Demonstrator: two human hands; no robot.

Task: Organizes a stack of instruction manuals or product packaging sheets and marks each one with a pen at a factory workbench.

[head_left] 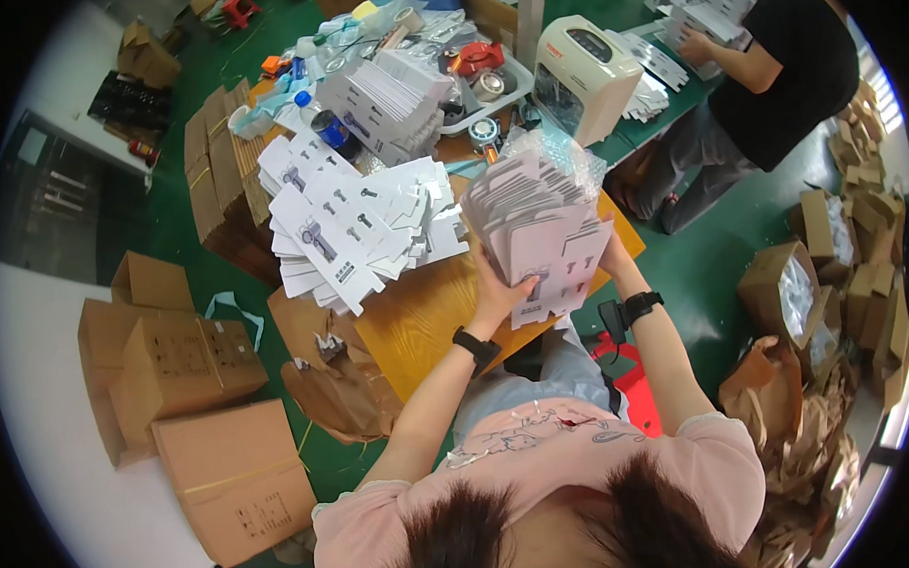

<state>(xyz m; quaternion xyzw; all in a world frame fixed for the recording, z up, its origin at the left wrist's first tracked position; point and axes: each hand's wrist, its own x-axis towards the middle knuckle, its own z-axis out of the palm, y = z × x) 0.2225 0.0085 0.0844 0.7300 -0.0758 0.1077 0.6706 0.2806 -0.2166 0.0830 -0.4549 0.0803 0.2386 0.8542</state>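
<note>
Hands (501,292) (619,252) around white cartons (533,226) (flat)

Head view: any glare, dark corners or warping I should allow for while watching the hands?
Head view, right rim: a bright strip washed out to white; head view, corners: black, with the left wall curving toward the rim; head view, middle: fairly evenly lit, the card stack and left hand readable, the right hand partly hidden by the stack.
</note>
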